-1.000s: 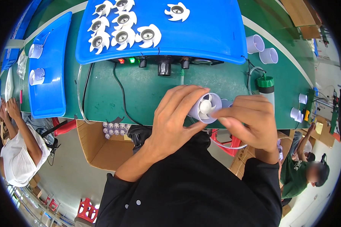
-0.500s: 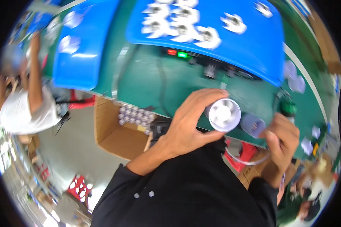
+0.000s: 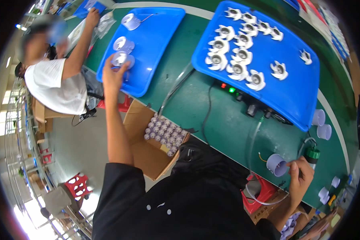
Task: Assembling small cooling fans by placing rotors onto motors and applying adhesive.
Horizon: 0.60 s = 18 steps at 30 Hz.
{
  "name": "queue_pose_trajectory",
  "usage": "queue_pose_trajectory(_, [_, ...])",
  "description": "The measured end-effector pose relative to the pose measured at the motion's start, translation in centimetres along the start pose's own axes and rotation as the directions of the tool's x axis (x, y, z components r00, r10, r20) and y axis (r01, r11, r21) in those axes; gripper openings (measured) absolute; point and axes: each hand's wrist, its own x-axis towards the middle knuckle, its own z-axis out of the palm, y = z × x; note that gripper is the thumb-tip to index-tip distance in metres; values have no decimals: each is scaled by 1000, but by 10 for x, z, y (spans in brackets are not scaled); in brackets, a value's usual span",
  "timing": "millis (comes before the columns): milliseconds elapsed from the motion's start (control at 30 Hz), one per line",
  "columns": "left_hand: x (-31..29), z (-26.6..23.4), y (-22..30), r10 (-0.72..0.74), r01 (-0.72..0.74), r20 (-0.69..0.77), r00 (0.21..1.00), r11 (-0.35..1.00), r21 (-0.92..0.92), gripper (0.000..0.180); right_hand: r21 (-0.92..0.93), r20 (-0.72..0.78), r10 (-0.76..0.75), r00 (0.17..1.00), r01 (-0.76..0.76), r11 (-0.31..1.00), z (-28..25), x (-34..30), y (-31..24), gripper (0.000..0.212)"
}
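Note:
My left hand (image 3: 113, 80) reaches to the left blue tray (image 3: 144, 60), its thumb and fingers round a pale plastic cup-shaped housing (image 3: 129, 62) with a white part inside. Two similar housings stand farther up that tray, the nearer one (image 3: 124, 45) close to my fingers. Near the table's front edge at the right, a lavender cup-shaped housing (image 3: 274, 165) lies tipped with its mouth toward my right hand (image 3: 302, 174). A short wire sticks out behind it. My right thumb and forefinger pinch at its rim; the other fingers are curled.
Several white fan wheels (image 3: 241, 55) lie on the big blue tray (image 3: 296, 96). A black device with lights (image 3: 252, 109) sits under its edge, with a clear hose (image 3: 253, 140). A green-capped tool (image 3: 313, 153) stands right. Below is a cardboard box (image 3: 142, 150); a co-worker (image 3: 56, 86) sits left.
My left hand has carried its housing from in front of me to the left tray. My right hand has come to the lavender housing's rim. The view has shifted left.

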Motion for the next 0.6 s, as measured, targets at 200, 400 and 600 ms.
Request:
queue_pose_trajectory(200, [-41,12,83,330,-257,-283,901,929,264,46,-52,14,-196,981,196,979,3,32,-23,3])
queue_pose_trajectory(400, [-205,54,230,488,-202,306,818,741,-641,22,-161,-104,-278,955,260,952,7,103,-34,8])
queue_pose_trajectory(600, [-292,100,271,716,-238,481,506,652,-720,82,-516,307,-664,682,706,486,29,176,-31,12])
